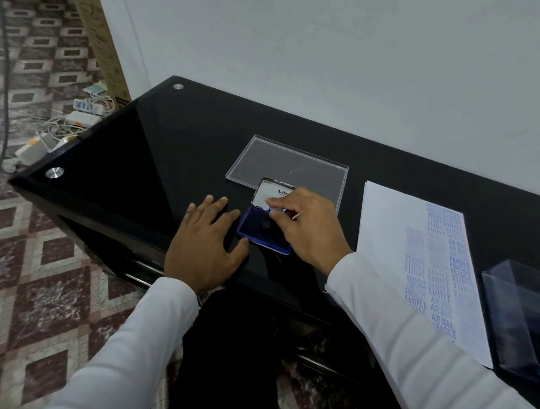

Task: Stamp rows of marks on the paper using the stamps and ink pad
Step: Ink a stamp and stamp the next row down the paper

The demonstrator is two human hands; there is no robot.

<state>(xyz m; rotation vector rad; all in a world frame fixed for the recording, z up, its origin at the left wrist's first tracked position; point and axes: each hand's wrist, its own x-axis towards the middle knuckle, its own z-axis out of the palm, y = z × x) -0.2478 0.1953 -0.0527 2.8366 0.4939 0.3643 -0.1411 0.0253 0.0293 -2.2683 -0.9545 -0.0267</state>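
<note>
A right hand [308,230] pinches a small stamp [274,211] in its grip over the open blue ink pad [264,236] on the black tabletop [164,154]; the left hand [201,243] lies flat, fingers spread, beside it; the stamped paper [399,228] sits to the right.

The person wears a white long-sleeved garment; smooth, slightly glossy cloth covers both forearms and ends in plain cuffs at the wrists. Behind the left hand [201,243] the left sleeve [120,355] shows soft folds. Behind the right hand [308,227] the right sleeve [406,332] has a loose thread at its cuff. Both hands are bare, with no rings or watch in sight
</note>
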